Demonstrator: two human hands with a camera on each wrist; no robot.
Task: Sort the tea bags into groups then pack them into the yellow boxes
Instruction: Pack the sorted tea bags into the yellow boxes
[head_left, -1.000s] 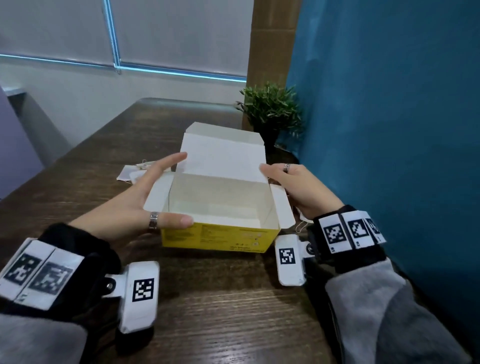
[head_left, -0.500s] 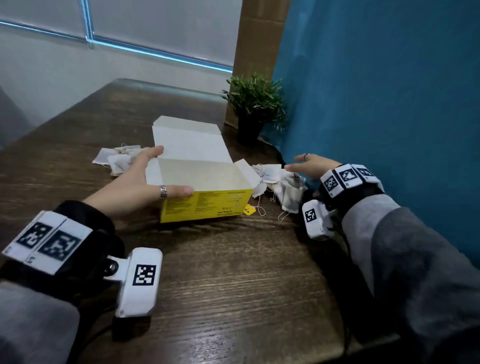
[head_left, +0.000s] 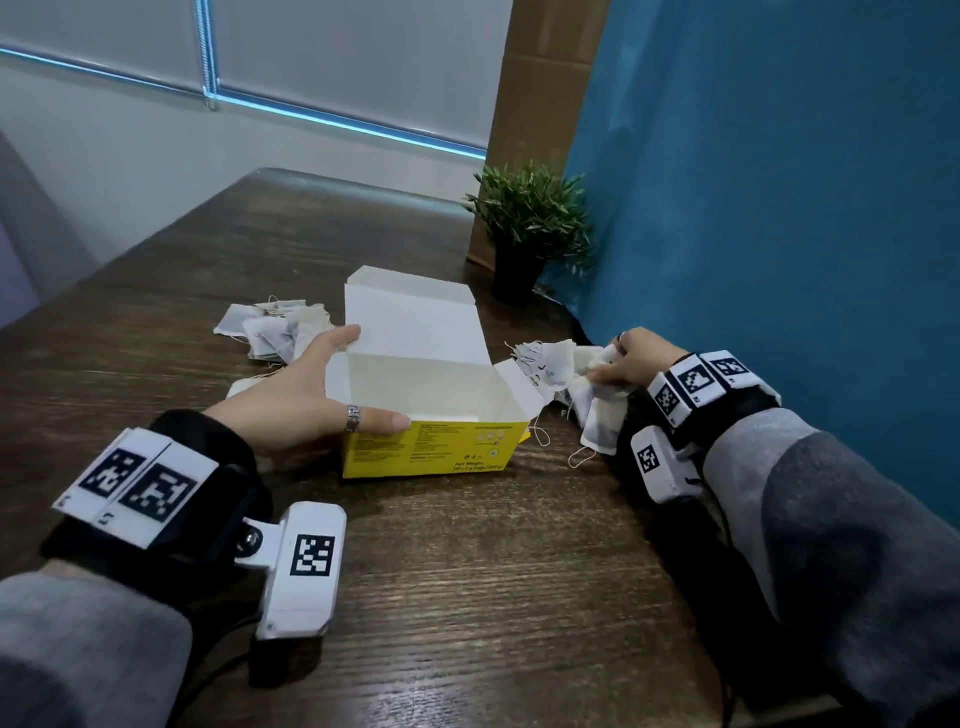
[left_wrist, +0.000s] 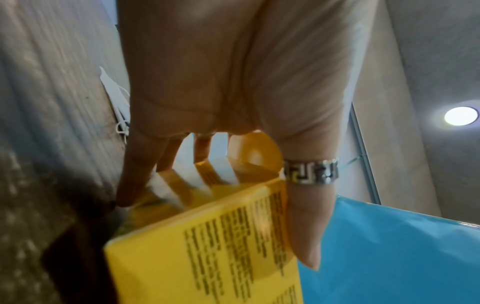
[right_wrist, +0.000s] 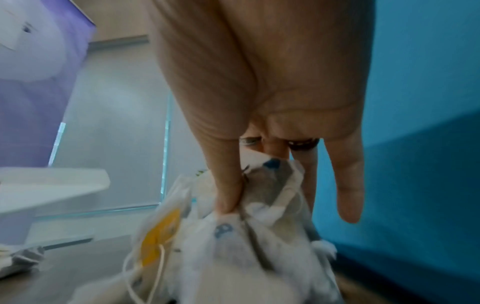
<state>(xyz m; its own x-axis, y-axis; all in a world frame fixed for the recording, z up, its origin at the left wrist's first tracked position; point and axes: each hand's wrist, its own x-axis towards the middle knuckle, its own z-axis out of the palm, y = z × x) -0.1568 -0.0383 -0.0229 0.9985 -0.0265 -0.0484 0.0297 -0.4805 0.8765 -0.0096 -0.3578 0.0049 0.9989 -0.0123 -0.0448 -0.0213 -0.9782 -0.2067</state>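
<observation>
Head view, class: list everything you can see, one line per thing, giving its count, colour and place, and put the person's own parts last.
box: one, yellow outside and white inside, lid open, middle of the table.
left pile of tea bags: one pile, white, bag count unclear, on the table left of the box.
right pile of tea bags: one pile, white with strings, bag count unclear, right of the box.
plant: one, green in a dark pot, behind the box by the blue wall.
table: one, dark brown wood.
blue wall: one, on the right.
left hand: one, steadying the left end of the box, ring on the thumb.
right hand: one, fingers pinching the right pile.
</observation>
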